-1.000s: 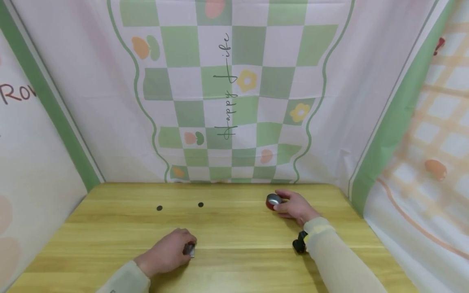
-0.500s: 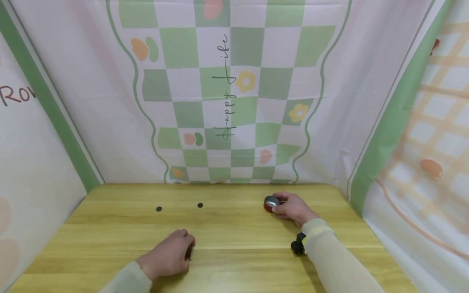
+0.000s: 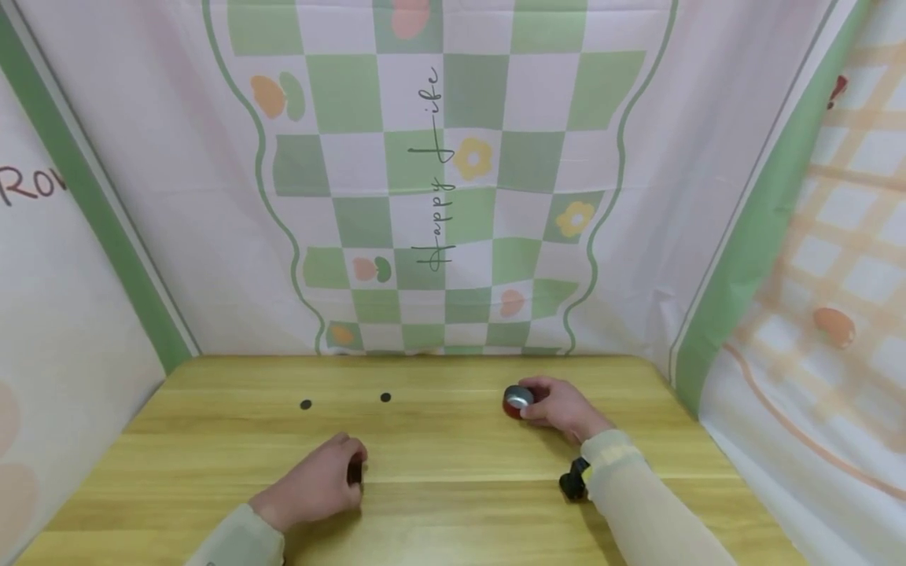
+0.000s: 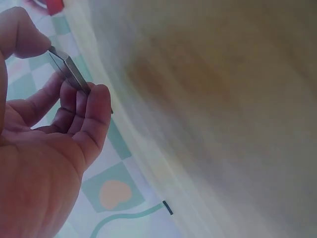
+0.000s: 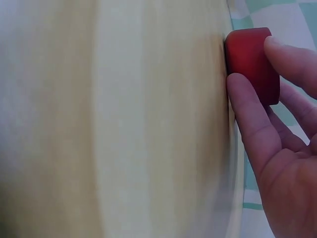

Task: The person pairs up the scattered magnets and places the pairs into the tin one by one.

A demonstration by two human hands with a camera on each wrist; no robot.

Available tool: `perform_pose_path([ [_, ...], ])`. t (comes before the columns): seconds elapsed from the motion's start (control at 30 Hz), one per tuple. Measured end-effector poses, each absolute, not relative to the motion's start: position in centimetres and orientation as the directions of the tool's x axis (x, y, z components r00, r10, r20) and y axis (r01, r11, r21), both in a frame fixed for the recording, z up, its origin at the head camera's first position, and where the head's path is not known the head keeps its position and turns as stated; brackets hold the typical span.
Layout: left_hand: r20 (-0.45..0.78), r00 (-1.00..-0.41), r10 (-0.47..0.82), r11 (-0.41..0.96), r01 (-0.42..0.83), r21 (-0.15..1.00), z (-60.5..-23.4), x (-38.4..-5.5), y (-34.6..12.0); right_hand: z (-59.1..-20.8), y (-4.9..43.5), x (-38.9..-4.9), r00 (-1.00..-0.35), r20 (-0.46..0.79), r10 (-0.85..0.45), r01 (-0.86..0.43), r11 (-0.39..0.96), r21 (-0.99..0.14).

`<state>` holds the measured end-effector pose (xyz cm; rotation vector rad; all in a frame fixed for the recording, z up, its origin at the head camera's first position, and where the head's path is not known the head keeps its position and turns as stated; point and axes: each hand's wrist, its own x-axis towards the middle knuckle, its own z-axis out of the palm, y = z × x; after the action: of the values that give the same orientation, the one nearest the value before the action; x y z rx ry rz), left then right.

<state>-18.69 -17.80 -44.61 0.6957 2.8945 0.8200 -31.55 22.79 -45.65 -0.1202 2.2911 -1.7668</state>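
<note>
At the lower left of the head view, my left hand (image 3: pixel 314 483) pinches a small flat piece that looks dark there. The left wrist view shows this thin piece (image 4: pixel 73 74) with a metallic edge, held between thumb and fingertips above the table. At the right, my right hand (image 3: pixel 564 409) grips a small round red cup-like thing (image 3: pixel 514 409) with a silvery inside. Thumb and fingers hold its red side (image 5: pixel 250 64) in the right wrist view. Whether it touches the table is hard to tell.
Two small dark discs, a left one (image 3: pixel 306 405) and a right one (image 3: pixel 385 398), lie on the wooden table (image 3: pixel 439 448) towards the back. A patterned cloth (image 3: pixel 474 220) hangs behind the table. A black device (image 3: pixel 573 481) sits at my right wrist.
My right hand has brought the red cup-like thing a little left and nearer. The left hand has shifted slightly left, and its flat piece has turned from showing a silvery face to looking dark.
</note>
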Motion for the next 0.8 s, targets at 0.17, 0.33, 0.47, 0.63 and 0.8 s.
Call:
perform_pose_path([
  [0.17,0.08,-0.906,0.417,0.755,0.394,0.525,-44.3,-19.2,-17.6,-45.7,22.4,-30.9,-0.963,-0.139,-0.232,0.08,0.248,-0.966],
  [0.33,0.107,-0.909,0.402,0.751,0.394,0.53,-44.1,-19.5,-17.0,-45.6,21.5,-29.7,-0.951,-0.142,-0.276,0.064,0.273,-0.96],
  [0.47,0.132,-0.906,0.401,0.74,0.406,0.537,-43.8,-19.6,-16.3,-45.3,20.3,-28.5,-0.939,-0.143,-0.313,0.039,0.317,-0.948],
  [0.63,0.159,-0.902,0.401,0.726,0.419,0.545,-43.1,-19.9,-15.1,-44.9,18.1,-26.9,-0.928,-0.128,-0.349,-0.009,0.367,-0.93],
  [0.8,0.167,-0.889,0.425,0.7,0.44,0.562,-42.4,-20.2,-13.7,-44.7,16.0,-25.5,-0.916,-0.098,-0.389,-0.067,0.39,-0.918],
])
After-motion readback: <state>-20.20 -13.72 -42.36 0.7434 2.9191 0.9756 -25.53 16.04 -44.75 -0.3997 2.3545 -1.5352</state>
